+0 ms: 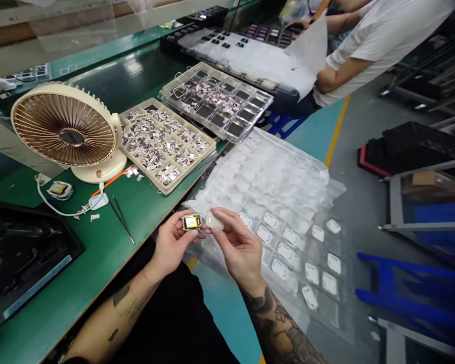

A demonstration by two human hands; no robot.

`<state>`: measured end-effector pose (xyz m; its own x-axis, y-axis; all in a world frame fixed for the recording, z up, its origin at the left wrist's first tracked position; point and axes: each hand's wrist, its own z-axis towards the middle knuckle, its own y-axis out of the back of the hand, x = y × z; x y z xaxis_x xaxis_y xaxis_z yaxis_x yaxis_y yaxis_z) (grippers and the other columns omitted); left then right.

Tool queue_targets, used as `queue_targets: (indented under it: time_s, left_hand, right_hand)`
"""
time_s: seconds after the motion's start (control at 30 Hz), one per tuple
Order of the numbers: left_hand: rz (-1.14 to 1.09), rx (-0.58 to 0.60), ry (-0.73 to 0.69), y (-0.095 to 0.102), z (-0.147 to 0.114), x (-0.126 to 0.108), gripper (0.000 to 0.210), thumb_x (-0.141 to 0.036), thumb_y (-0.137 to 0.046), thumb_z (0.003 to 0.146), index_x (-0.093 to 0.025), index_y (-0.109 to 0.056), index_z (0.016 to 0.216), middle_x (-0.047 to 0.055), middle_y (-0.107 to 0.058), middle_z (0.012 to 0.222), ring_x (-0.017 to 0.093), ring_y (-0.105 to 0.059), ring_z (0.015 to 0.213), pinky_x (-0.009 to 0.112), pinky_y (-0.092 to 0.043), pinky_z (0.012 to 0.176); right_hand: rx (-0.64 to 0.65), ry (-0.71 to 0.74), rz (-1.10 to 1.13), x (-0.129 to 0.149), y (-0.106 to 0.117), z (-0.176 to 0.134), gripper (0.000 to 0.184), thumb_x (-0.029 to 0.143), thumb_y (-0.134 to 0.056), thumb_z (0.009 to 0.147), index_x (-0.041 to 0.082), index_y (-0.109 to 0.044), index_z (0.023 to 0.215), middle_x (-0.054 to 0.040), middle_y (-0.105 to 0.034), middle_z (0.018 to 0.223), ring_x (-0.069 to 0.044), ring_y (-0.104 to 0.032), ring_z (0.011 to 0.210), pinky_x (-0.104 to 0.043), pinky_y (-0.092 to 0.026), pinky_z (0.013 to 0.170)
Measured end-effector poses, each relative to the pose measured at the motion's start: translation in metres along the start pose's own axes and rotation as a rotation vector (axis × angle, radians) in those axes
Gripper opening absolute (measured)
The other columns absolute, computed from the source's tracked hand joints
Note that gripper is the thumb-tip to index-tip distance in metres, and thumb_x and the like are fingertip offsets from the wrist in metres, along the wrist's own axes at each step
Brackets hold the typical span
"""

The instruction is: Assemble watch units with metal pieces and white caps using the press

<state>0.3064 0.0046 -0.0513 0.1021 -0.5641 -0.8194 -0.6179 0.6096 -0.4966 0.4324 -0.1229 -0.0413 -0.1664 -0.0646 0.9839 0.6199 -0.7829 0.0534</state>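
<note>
My left hand (173, 243) is closed on a small watch-like device body (191, 222), whose inside faces up and shows a yellow and white battery. Between the thumb and fingers of my right hand (239, 246) is a pale back cover (214, 221) with rounded corners. The two parts are held side by side, almost touching; whether a thin cable links them I cannot tell. Below and to the right of my hands, a clear plastic tray (335, 316) carries several white covers (287, 252) in its pockets.
On the green bench (109, 253) stand a beige fan (66, 131), a compartment box (167, 188) of small parts and a clear lidded case (233, 132). Tweezers (122, 218) and another battery unit (60, 190) lie nearer. A co-worker's arm (343, 71) shows at the back right.
</note>
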Motion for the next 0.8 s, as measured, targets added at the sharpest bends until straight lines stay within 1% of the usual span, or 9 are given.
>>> queue_targets:
  time_s: [0.07,0.13,0.27,0.33,0.4,0.47,0.6,0.67,0.8]
  left_hand:
    - [-0.015,-0.014,0.023,-0.001,0.001,0.001,0.056,-0.041,-0.104,0.081,-0.017,-0.068,0.116,0.011,-0.087,0.105,0.026,-0.086,0.09,0.031,-0.065,0.081]
    - [-0.036,-0.008,0.031,-0.004,0.0,0.003,0.053,-0.04,-0.106,0.079,-0.019,-0.065,0.105,0.009,-0.085,0.102,0.026,-0.085,0.092,0.031,-0.065,0.08]
    - [-0.048,0.029,0.048,-0.012,-0.005,0.011,0.053,-0.047,-0.1,0.086,-0.018,-0.073,0.121,0.008,-0.084,0.101,0.022,-0.082,0.083,0.031,-0.065,0.079]
    - [-0.02,0.023,0.105,-0.011,-0.003,0.02,0.054,-0.056,-0.097,0.088,-0.016,-0.079,0.119,0.011,-0.085,0.103,0.023,-0.082,0.087,0.03,-0.064,0.081]
    - [0.035,0.003,0.053,-0.009,0.002,0.03,0.056,-0.062,-0.095,0.088,-0.017,-0.083,0.12,0.014,-0.086,0.115,0.028,-0.082,0.103,0.033,-0.064,0.092]
    - [0.134,-0.055,-0.064,-0.006,0.004,0.037,0.06,-0.067,-0.093,0.088,-0.019,-0.086,0.122,0.015,-0.086,0.124,0.032,-0.081,0.116,0.038,-0.063,0.104]
    - [0.277,-0.188,-0.181,-0.006,-0.001,0.043,0.063,-0.074,-0.09,0.087,-0.02,-0.09,0.121,0.016,-0.086,0.131,0.036,-0.079,0.128,0.041,-0.062,0.112]
    - [0.226,-0.243,-0.153,-0.009,-0.001,0.043,0.066,-0.073,-0.094,0.083,-0.02,-0.09,0.122,0.017,-0.086,0.133,0.034,-0.081,0.123,0.037,-0.066,0.103]
    - [-0.004,-0.284,0.0,-0.014,0.005,0.044,0.082,-0.066,-0.11,0.06,-0.016,-0.088,0.12,0.019,-0.088,0.12,0.029,-0.085,0.095,0.029,-0.067,0.073]
  right_hand:
    - [-0.035,-0.051,0.064,-0.006,-0.001,-0.001,0.031,0.034,-0.087,0.101,0.03,-0.084,0.131,-0.0105,-0.077,0.143,-0.026,-0.081,0.119,-0.04,-0.074,0.097]
    - [-0.061,-0.065,0.089,-0.008,-0.001,-0.004,0.03,0.034,-0.087,0.101,0.031,-0.084,0.13,-0.0096,-0.08,0.141,-0.025,-0.083,0.115,-0.039,-0.073,0.098]
    - [-0.096,0.047,0.022,-0.007,0.0,-0.013,0.02,0.036,-0.086,0.102,0.03,-0.085,0.121,-0.0096,-0.084,0.13,-0.026,-0.082,0.123,-0.039,-0.069,0.107]
    - [-0.099,0.094,-0.025,-0.011,-0.001,-0.013,0.018,0.035,-0.085,0.102,0.03,-0.084,0.12,-0.0098,-0.084,0.129,-0.025,-0.082,0.122,-0.038,-0.069,0.107]
    - [-0.088,0.147,-0.055,-0.016,-0.003,-0.011,0.017,0.034,-0.084,0.103,0.03,-0.083,0.12,-0.0096,-0.083,0.13,-0.025,-0.08,0.124,-0.038,-0.067,0.108]
    - [-0.094,0.201,-0.059,-0.02,-0.005,-0.007,0.016,0.034,-0.082,0.104,0.03,-0.082,0.12,-0.0088,-0.082,0.131,-0.024,-0.079,0.127,-0.038,-0.065,0.111]
    - [-0.127,0.255,-0.052,-0.019,-0.007,-0.005,0.015,0.031,-0.081,0.104,0.03,-0.079,0.12,-0.0082,-0.081,0.132,-0.022,-0.078,0.128,-0.036,-0.063,0.112]
    - [-0.126,0.268,-0.074,-0.018,-0.006,-0.007,0.015,0.029,-0.08,0.105,0.029,-0.079,0.119,-0.0082,-0.081,0.132,-0.022,-0.078,0.126,-0.036,-0.063,0.11]
    - [-0.094,0.296,-0.137,-0.016,-0.002,-0.015,0.016,0.027,-0.08,0.104,0.03,-0.078,0.12,-0.0074,-0.081,0.129,-0.022,-0.079,0.121,-0.035,-0.064,0.106]
